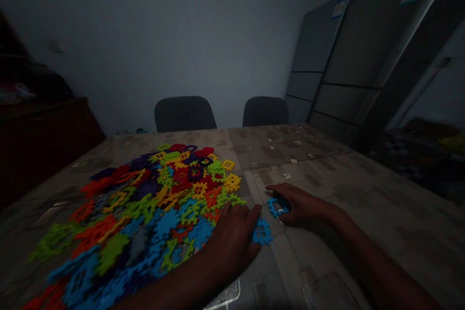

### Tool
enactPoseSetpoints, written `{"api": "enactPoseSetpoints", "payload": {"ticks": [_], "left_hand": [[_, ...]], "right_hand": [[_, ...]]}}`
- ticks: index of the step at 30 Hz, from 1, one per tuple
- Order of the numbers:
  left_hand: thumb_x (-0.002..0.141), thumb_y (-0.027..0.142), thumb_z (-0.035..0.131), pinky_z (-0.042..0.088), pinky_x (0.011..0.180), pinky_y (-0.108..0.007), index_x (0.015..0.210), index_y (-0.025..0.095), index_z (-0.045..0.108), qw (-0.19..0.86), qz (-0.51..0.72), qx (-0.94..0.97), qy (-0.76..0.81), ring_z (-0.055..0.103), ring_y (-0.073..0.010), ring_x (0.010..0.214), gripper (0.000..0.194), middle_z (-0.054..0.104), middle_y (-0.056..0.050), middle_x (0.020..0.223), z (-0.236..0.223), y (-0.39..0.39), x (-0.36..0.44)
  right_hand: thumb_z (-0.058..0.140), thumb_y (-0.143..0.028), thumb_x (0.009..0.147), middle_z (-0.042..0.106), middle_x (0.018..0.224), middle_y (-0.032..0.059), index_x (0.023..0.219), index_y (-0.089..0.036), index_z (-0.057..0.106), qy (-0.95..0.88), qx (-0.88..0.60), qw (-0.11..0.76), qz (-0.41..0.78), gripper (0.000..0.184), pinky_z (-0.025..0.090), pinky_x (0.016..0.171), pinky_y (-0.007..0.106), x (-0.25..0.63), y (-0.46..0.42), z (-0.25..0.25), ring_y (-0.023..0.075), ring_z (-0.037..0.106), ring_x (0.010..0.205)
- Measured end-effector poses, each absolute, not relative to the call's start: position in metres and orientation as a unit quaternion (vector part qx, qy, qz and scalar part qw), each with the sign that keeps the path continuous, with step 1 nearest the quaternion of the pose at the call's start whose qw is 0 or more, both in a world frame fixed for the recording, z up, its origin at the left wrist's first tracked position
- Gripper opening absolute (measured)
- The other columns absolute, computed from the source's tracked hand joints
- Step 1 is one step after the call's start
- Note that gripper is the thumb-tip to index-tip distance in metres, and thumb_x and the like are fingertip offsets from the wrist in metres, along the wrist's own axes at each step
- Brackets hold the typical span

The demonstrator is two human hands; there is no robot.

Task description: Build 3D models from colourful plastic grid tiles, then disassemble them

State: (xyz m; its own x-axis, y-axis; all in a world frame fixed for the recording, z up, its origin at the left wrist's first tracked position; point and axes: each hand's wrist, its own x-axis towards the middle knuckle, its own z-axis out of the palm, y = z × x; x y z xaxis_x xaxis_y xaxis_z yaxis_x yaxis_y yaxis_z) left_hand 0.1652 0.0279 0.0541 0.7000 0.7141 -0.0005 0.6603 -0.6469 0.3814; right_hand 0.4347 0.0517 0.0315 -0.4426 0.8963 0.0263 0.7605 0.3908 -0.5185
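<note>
Blue plastic interlocking building pieces are at both hands. My left hand is at the right edge of a heap of colourful building pieces, palm down. Between its thumb and index finger is a blue square piece with a notched rim and a window-like middle; the hand partly covers its left side. My right hand curls around another blue notched piece, a frame with an open centre, its thumb on the near side. The two pieces are close together but apart. Dim light hides the exact finger contact.
The heap spreads over the left half of a patterned table. Two dark chairs stand beyond its far edge, against a pale wall. A tall cabinet rises at the right, and a dark wooden cabinet stands at the left.
</note>
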Motion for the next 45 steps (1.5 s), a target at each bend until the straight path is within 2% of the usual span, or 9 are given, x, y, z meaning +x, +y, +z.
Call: {"api": "enactPoseSetpoints", "payload": {"ticks": [7, 12, 19, 31, 35, 38, 40, 42, 45], "left_hand": [[0.083, 0.029, 0.068, 0.025, 0.116, -0.058, 0.148, 0.018, 0.041, 0.179, 0.093, 0.904, 0.377, 0.052, -0.0341, 0.122, 0.071, 0.06, -0.016, 0.131, 0.054, 0.035, 0.191], [0.084, 0.031, 0.068, 0.025, 0.116, -0.059, 0.147, 0.017, 0.042, 0.172, 0.093, 0.915, 0.353, 0.052, -0.0347, 0.123, 0.069, 0.061, -0.016, 0.128, 0.048, 0.037, 0.224], [0.085, 0.034, 0.068, 0.023, 0.117, -0.059, 0.146, 0.019, 0.041, 0.164, 0.093, 0.922, 0.339, 0.052, -0.0339, 0.124, 0.068, 0.059, -0.015, 0.131, 0.042, 0.035, 0.263], [0.085, 0.038, 0.07, 0.025, 0.116, -0.061, 0.147, 0.018, 0.04, 0.176, 0.092, 0.926, 0.322, 0.051, -0.035, 0.125, 0.072, 0.056, -0.015, 0.136, 0.037, 0.033, 0.266], [0.085, 0.032, 0.07, 0.025, 0.117, -0.058, 0.146, 0.021, 0.041, 0.204, 0.092, 0.926, 0.303, 0.051, -0.0317, 0.127, 0.068, 0.057, -0.012, 0.137, 0.048, 0.029, 0.246], [0.086, 0.022, 0.066, 0.033, 0.114, -0.051, 0.131, 0.026, 0.058, 0.226, 0.118, 0.919, 0.3, 0.055, -0.0267, 0.123, 0.046, 0.064, -0.006, 0.131, 0.065, 0.042, 0.208], [0.09, 0.019, 0.058, 0.042, 0.107, -0.042, 0.122, 0.024, 0.065, 0.216, 0.155, 0.91, 0.318, 0.06, -0.0241, 0.117, 0.033, 0.068, -0.006, 0.125, 0.078, 0.059, 0.171], [0.091, 0.014, 0.048, 0.044, 0.105, -0.041, 0.122, 0.023, 0.065, 0.188, 0.194, 0.888, 0.372, 0.059, -0.0236, 0.12, 0.035, 0.067, -0.006, 0.128, 0.09, 0.076, 0.129], [0.094, 0.018, 0.043, 0.047, 0.1, -0.041, 0.115, 0.021, 0.067, 0.161, 0.192, 0.869, 0.427, 0.062, -0.025, 0.114, 0.032, 0.069, -0.008, 0.121, 0.099, 0.084, 0.073]], "right_hand": [[0.068, -0.018, 0.067, 0.052, 0.145, 0.0161, 0.152, -0.019, 0.039, -0.792, -0.541, 0.129, 0.253, 0.089, 0.042, 0.107, 0.05, 0.482, 0.017, 0.049, 0.0325, 0.053, 0.128], [0.062, -0.013, 0.065, 0.049, 0.148, 0.0154, 0.151, -0.02, 0.04, -0.797, -0.552, 0.133, 0.205, 0.089, 0.038, 0.11, 0.051, 0.503, -0.009, 0.038, 0.0333, 0.048, 0.133], [0.063, -0.016, 0.068, 0.048, 0.149, 0.0151, 0.154, -0.022, 0.036, -0.788, -0.565, 0.162, 0.185, 0.09, 0.036, 0.11, 0.054, 0.507, -0.005, 0.033, 0.0344, 0.046, 0.134], [0.063, -0.013, 0.069, 0.043, 0.154, 0.0121, 0.154, -0.024, 0.034, -0.785, -0.566, 0.145, 0.206, 0.091, 0.031, 0.115, 0.054, 0.513, -0.004, 0.03, 0.0326, 0.038, 0.14], [0.068, -0.02, 0.073, 0.044, 0.153, 0.0115, 0.152, -0.026, 0.038, -0.779, -0.566, 0.157, 0.221, 0.085, 0.032, 0.114, 0.056, 0.514, -0.007, 0.037, 0.0337, 0.04, 0.139], [0.073, -0.037, 0.078, 0.046, 0.152, 0.0128, 0.148, -0.026, 0.046, -0.767, -0.572, 0.177, 0.23, 0.076, 0.033, 0.113, 0.057, 0.515, -0.01, 0.043, 0.0367, 0.042, 0.138], [0.07, -0.044, 0.082, 0.051, 0.148, 0.0139, 0.144, -0.026, 0.052, -0.754, -0.582, 0.209, 0.22, 0.067, 0.036, 0.111, 0.057, 0.511, -0.009, 0.045, 0.0377, 0.047, 0.135], [0.064, -0.046, 0.088, 0.059, 0.141, 0.0146, 0.141, -0.025, 0.055, -0.744, -0.582, 0.24, 0.224, 0.058, 0.043, 0.106, 0.054, 0.499, -0.006, 0.045, 0.0365, 0.056, 0.126], [0.061, -0.043, 0.09, 0.067, 0.129, 0.0121, 0.139, -0.027, 0.057, -0.749, -0.558, 0.252, 0.251, 0.052, 0.05, 0.099, 0.05, 0.464, -0.001, 0.044, 0.0336, 0.064, 0.114]]}}
